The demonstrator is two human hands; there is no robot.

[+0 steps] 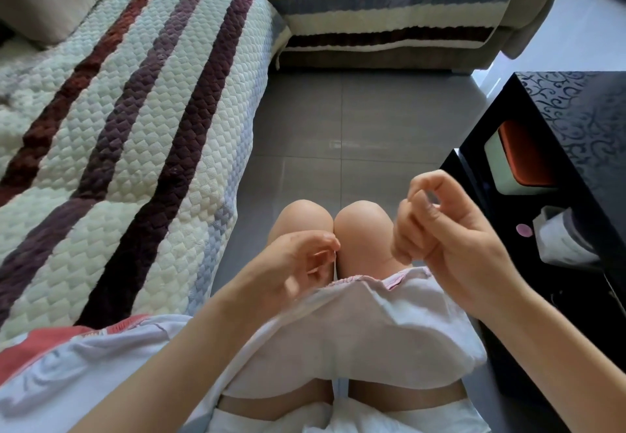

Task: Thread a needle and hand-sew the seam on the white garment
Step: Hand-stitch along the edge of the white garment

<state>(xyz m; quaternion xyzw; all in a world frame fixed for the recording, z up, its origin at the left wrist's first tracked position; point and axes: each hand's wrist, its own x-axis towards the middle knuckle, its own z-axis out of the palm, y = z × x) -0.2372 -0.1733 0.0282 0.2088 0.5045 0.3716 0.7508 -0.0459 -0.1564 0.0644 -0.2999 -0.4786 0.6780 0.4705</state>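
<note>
The white garment (366, 327) lies draped over my thighs, its pink-edged hem (389, 280) near my knees. My left hand (294, 263) hovers just above the hem, thumb and forefinger pinching something thin at about knee height, with a pale thread (335, 265) hanging down from the pinch. My right hand (443, 226) is raised to the right of my knees, fingers curled, thumb and forefinger pinched together as if on a thread end; what they hold is too small to make out. The needle itself is not clearly visible.
A sofa with a striped quilted cover (135, 121) runs along my left and across the back. A black patterned table (559, 175) stands close to my right, with a box and small items on its lower shelf. Grey tiled floor (338, 127) lies ahead.
</note>
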